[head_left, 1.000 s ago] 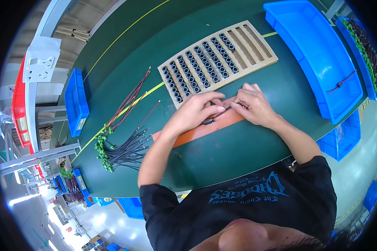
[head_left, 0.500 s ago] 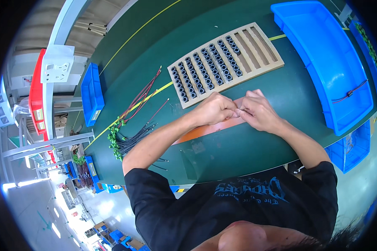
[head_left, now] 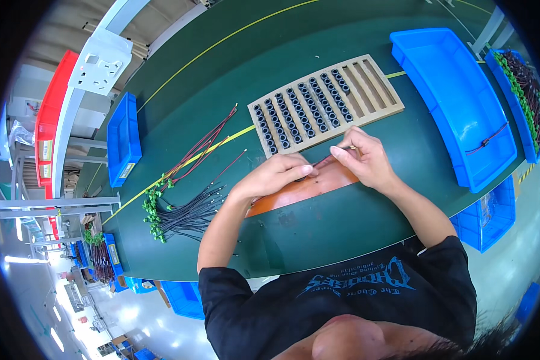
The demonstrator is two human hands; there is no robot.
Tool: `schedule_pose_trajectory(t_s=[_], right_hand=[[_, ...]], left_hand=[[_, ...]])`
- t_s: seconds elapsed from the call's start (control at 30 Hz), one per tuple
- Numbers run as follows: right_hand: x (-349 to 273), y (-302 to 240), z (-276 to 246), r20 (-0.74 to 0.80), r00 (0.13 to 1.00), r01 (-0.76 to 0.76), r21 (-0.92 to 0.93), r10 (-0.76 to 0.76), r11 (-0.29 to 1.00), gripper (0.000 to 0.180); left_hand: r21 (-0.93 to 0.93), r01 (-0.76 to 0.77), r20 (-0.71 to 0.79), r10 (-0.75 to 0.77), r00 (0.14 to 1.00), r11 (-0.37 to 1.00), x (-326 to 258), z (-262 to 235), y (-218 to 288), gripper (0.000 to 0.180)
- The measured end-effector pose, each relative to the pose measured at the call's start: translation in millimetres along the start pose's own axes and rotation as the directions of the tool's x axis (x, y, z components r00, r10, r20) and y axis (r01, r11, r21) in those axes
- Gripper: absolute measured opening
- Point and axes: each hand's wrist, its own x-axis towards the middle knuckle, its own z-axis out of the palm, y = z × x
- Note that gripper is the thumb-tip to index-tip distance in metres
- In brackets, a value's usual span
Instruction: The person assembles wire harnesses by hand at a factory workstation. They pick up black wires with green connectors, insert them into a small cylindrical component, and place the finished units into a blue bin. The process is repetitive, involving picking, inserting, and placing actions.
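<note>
Bright light leaves glare on the floor (head_left: pixel 132 315), and straight edges bend near the black rim.

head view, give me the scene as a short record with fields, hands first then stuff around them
left hand: pinching one end of a wire
right hand: pinching the same wire, farther right
mat: orange, under the hands
rack: wooden, beyond the hands, holding dark rings
black wires: left of the hands, green ends
red wires: beyond the black ones
large bin: blue, right of the rack
table: green
</note>
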Motion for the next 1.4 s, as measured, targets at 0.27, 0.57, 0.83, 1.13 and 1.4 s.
schedule_pose_trajectory(t_s=[0.27,0.57,0.83,1.13,1.4], right_hand=[[59.1,-55.1,35.2,0.106,0.95,-0.211,0.912,0.294,0.353,0.014],[101.7,-75.6,5.3,-0.06,0.977,-0.005,0.952,0.206,0.305,0.019],[95.5,-84.5,-18.8,-0.071,0.984,-0.003,0.913,0.165,0.407,0.015],[63.4,-99.3,-103.7,-0.518,0.77,0.297,-0.225,-0.372,0.928,0.022],[10.3,-131.5,-266.1,-0.654,0.655,0.078,-0.441,-0.379,0.894,0.022]], left_hand=[[-0.201,-0.111,-0.209,0.068,0.975,0.973,-25.2,-1.3,51.5,0.046],[0.048,-0.222,-0.507,0.215,0.834,0.974,44.3,34.5,90.2,0.043],[-0.334,-0.375,-0.496,0.177,0.85,0.865,53.0,81.6,94.9,0.026],[0.021,-0.178,-0.345,0.174,0.922,0.984,40.4,92.6,79.5,0.02],[0.461,-0.587,-0.181,0.719,0.671,0.665,124.2,144.3,127.8,0.054]])
